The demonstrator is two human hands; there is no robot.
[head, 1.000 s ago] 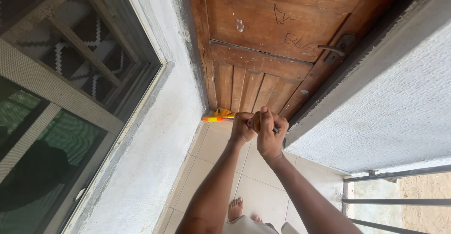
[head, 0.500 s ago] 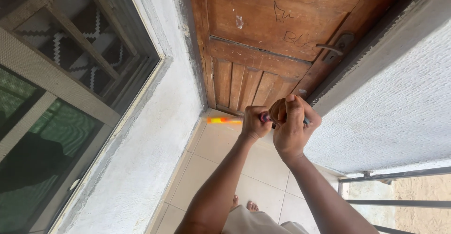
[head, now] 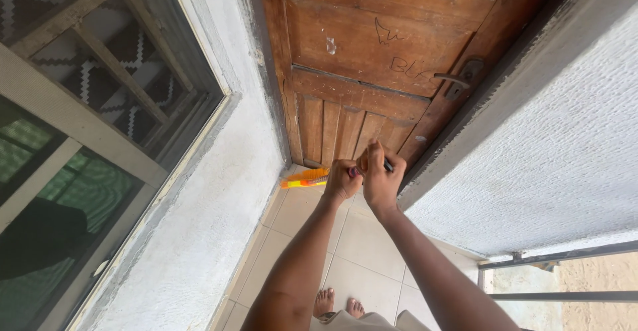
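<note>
Basically both fists, left hand (head: pixel 342 179) & right hand (head: pixel 379 178), closed round a light, stiff broom handle (head: pixel 387 165), orange-yellow bristles (head: pixel 304 179) at the floor (head: pixel 359 238) edge by the door (head: pixel 372 58).

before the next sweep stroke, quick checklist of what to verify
1. Both hands on the handle: left hand and right hand grip the broom handle close together: ok.
2. Head low at the floor: orange and yellow broom head sits at the foot of the wooden door: ok.
3. Door shut: cannot tell.
4. Bare feet apart from the head: ok.
5. Dirt left on the floor tiles: cannot tell.
</note>
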